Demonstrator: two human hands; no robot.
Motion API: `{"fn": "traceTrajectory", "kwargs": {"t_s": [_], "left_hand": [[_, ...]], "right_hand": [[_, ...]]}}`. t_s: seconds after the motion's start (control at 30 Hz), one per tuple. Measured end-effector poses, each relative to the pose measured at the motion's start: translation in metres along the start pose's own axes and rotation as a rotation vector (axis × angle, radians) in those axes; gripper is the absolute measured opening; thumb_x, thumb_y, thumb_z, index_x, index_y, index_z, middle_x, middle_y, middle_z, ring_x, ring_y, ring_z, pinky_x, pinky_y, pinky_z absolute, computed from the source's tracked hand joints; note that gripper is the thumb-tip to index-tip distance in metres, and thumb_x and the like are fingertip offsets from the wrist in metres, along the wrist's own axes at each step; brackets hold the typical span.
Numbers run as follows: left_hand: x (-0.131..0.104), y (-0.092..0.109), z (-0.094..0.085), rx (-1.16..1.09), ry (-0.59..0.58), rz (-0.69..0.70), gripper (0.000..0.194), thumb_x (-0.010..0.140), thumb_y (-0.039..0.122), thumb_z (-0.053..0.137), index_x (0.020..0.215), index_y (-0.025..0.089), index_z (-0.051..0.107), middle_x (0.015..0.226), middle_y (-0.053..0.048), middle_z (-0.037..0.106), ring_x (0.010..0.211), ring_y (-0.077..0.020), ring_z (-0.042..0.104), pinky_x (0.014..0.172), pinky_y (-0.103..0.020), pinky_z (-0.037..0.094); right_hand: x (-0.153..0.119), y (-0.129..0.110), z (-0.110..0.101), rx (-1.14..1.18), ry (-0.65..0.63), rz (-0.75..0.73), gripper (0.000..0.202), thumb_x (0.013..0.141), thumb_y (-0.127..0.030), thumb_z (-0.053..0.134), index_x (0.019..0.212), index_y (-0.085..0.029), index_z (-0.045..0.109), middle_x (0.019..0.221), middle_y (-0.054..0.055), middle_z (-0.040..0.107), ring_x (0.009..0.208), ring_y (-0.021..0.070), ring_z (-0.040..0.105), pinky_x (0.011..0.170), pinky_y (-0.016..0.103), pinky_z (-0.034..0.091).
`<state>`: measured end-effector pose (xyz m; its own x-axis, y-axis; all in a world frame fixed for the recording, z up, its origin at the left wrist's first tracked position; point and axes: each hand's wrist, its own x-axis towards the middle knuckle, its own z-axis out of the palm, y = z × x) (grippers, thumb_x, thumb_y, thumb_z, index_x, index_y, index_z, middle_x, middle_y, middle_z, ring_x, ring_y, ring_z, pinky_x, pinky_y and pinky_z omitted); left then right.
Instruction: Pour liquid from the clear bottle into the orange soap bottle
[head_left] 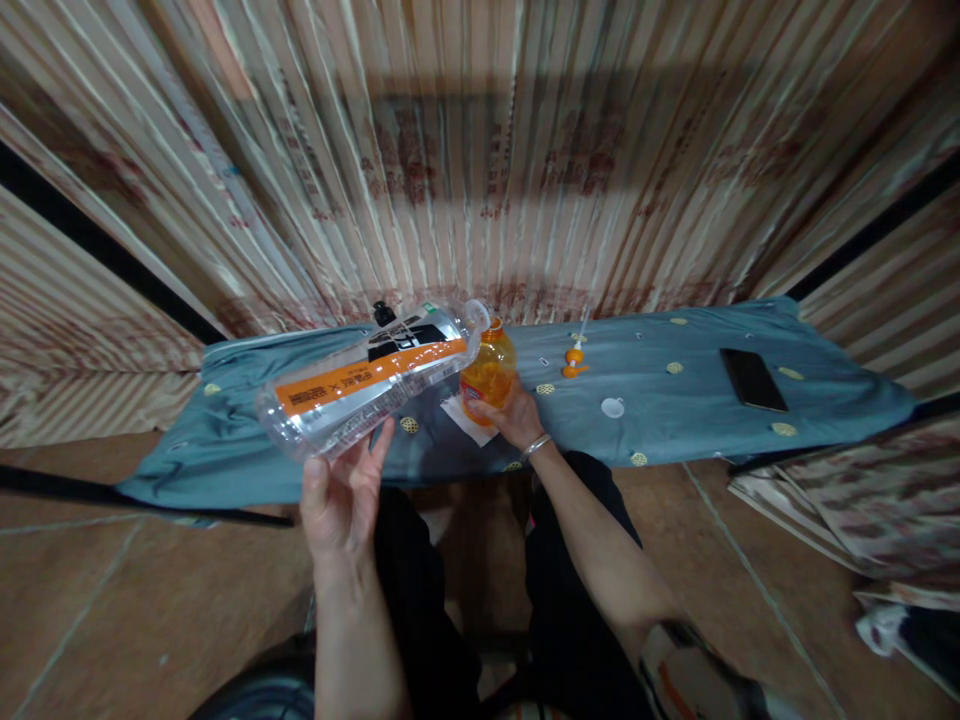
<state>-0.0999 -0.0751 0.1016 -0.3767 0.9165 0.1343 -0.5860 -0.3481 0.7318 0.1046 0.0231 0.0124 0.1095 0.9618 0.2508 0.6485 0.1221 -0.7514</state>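
Observation:
My left hand (345,490) holds up a large clear plastic bottle (375,372) with an orange and silver label, its thumb and fingers against the underside near the base. The bottle lies almost level, tilted with its neck up to the right. Its mouth is at the open top of a smaller orange see-through bottle (491,362); whether the two touch I cannot tell. My right hand (516,415) is wrapped round the lower part of that orange bottle, which stands about upright over a white paper (469,421). Right of it lies an orange and white pump top (575,360) with a clear tube.
A narrow table under a blue-green patterned cloth (652,430) runs across in front of me. On its right lies a dark phone (754,380). A black object (384,313) shows behind the clear bottle. Striped curtains (480,150) hang behind, with black bars (112,250) at the sides.

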Motion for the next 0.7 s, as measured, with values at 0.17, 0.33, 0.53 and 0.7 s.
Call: {"fn": "traceTrajectory", "kwargs": {"t_s": [0.17,0.33,0.53,0.7], "left_hand": [[-0.0003,0.0002,0.0019,0.004,0.009,-0.003,0.059,0.055,0.048,0.085,0.107,0.024,0.068,0.127,-0.006,0.064,0.133,-0.0335,0.042,0.100,-0.047,0.048],[-0.0006,-0.0005,0.0014,0.014,0.013,0.002,0.059,0.054,0.050,0.085,0.105,0.025,0.069,0.126,-0.007,0.064,0.134,-0.0345,0.040,0.101,-0.050,0.046],[-0.0010,0.0001,0.0013,0.012,0.018,-0.004,0.059,0.054,0.049,0.085,0.105,0.024,0.069,0.126,-0.008,0.064,0.135,-0.0354,0.039,0.102,-0.052,0.044],[-0.0011,0.0002,0.0030,0.010,0.019,-0.003,0.058,0.054,0.049,0.085,0.103,0.024,0.069,0.124,-0.007,0.065,0.135,-0.0348,0.039,0.102,-0.050,0.045]], "right_hand": [[0.0000,-0.0015,0.0001,-0.010,-0.001,0.008,0.065,0.068,-0.046,0.077,0.116,-0.015,0.045,0.103,0.014,0.070,0.097,0.0308,0.069,0.083,0.042,0.055],[-0.0001,0.0001,0.0004,-0.009,-0.003,0.020,0.067,0.068,-0.049,0.077,0.117,-0.018,0.044,0.100,0.012,0.071,0.093,0.0304,0.070,0.080,0.043,0.056],[0.0004,0.0034,0.0015,0.020,0.003,-0.017,0.065,0.069,-0.049,0.075,0.117,-0.018,0.045,0.102,0.011,0.071,0.093,0.0282,0.070,0.081,0.040,0.056],[0.0002,-0.0004,-0.0014,0.001,-0.023,0.006,0.066,0.069,-0.048,0.075,0.117,-0.015,0.045,0.104,0.013,0.070,0.096,0.0292,0.069,0.083,0.040,0.055]]}}
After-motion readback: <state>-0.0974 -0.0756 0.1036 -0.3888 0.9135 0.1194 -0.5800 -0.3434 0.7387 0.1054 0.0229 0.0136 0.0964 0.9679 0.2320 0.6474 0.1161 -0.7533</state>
